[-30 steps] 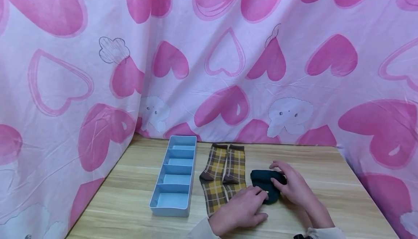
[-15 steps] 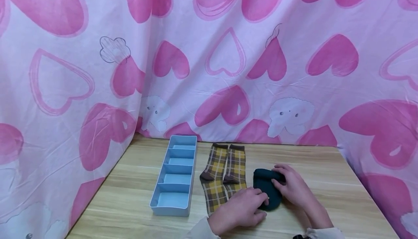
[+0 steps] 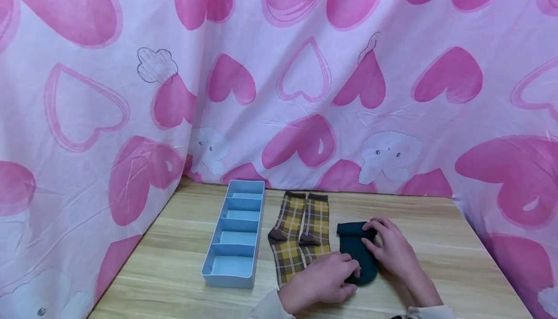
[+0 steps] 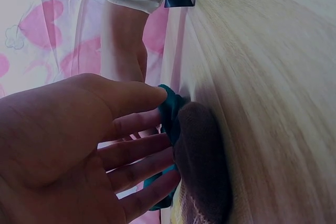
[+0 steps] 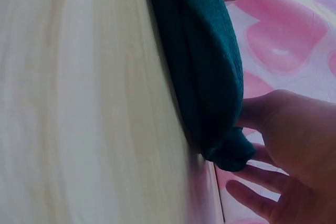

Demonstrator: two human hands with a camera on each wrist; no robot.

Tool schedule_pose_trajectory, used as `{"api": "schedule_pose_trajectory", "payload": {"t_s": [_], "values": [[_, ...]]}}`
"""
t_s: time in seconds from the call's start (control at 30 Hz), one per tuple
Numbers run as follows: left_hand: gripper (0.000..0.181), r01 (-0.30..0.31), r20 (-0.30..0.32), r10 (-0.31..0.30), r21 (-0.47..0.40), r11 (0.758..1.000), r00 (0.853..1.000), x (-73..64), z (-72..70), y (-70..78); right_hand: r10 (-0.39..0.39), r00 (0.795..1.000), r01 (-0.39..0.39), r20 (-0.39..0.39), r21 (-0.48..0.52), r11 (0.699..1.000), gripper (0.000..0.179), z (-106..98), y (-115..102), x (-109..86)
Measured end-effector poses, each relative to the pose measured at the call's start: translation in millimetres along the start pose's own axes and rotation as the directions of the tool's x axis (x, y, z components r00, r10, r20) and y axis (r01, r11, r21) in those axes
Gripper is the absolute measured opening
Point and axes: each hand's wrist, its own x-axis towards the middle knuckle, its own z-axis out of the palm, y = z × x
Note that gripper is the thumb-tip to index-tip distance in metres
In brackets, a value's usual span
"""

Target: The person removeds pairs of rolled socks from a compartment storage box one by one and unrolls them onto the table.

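Observation:
A dark green sock (image 3: 357, 251), folded into a compact bundle with a thick band at its far end, lies on the table. My right hand (image 3: 392, 249) pinches that band at its right end between thumb and fingers. At the near left of the sock rests my left hand (image 3: 324, 275), its fingers on the fabric and the thumb apart; the fingers look fairly straight in the left wrist view, beside a brown sock toe (image 4: 202, 161). Two yellow-and-brown plaid socks (image 3: 289, 217) lie side by side just left, partly covered by the left hand.
A light blue organizer box (image 3: 231, 282) with several compartments in a row stands left of the plaid socks. Behind and along the sides hangs a pink curtain (image 3: 301, 115) printed with hearts. All the things lie on a wood-grain table (image 3: 170, 256).
The dark green bundle has lengthened toward the near edge, and its far band has flattened. A small yellow mark on it is now out of sight. Both hands have barely moved.

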Motion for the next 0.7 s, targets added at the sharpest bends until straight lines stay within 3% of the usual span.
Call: {"api": "schedule_pose_trajectory", "payload": {"t_s": [0.17, 0.47, 0.57, 0.7], "values": [[0.019, -0.010, 0.003, 0.010, 0.000, 1.000, 1.000, 1.7, 2.3, -0.2, -0.017, 1.000, 0.016, -0.016, -0.062, 0.998, 0.030, 1.1, -1.7, 3.0], [0.013, -0.017, -0.025, 0.017, 0.000, 1.000, 1.000, 2.9, 3.4, 0.1, -0.101, 0.987, 0.084, -0.128, -0.128, 0.988, 0.022, 5.0, -6.2, 8.4], [0.013, -0.020, -0.036, 0.020, 0.011, 1.000, 0.999, 2.8, 4.0, 0.4, -0.106, 0.989, 0.091, -0.101, -0.141, 0.986, 0.018, 4.6, -6.8, 8.0], [0.011, -0.020, -0.044, 0.021, 0.025, 0.999, 0.999, 2.7, 3.4, 1.7, -0.094, 0.995, 0.087, -0.037, -0.148, 0.985, 0.028, 4.2, -7.7, 7.9]]}}
